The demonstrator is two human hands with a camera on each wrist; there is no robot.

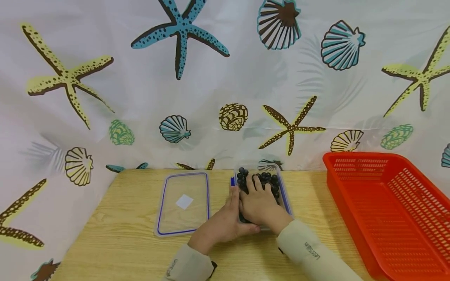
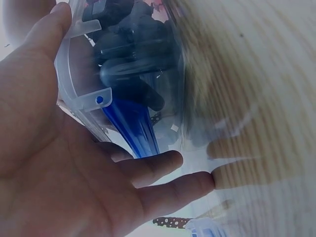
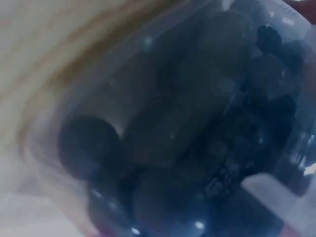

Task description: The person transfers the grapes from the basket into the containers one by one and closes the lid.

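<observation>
Blackish, round grapes [image 1: 273, 182] crowd a clear container [image 1: 286, 197] at the head view's five o'clock, right hand [image 1: 258, 201] spread-fingered on them, left hand [image 1: 225, 220] straight-fingered alongside. Only the left wrist view shows the blue clasp [image 2: 133, 128] lengthwise.

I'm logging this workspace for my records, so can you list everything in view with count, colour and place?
container: one, clear, on table
clip: at least one, blue, container's left side
grapes: many, too piled to count, blue-black, inside container
lid: one, clear with blue edging, on table left of container
square: one, white, on lid
basket: one, red, right of container
table: one, light wood, beneath
cloth: one, white with starfish and shells, behind table
sleeves: two, pale, on forearms
left hand: one, against container's left side
right hand: one, on grapes
</observation>
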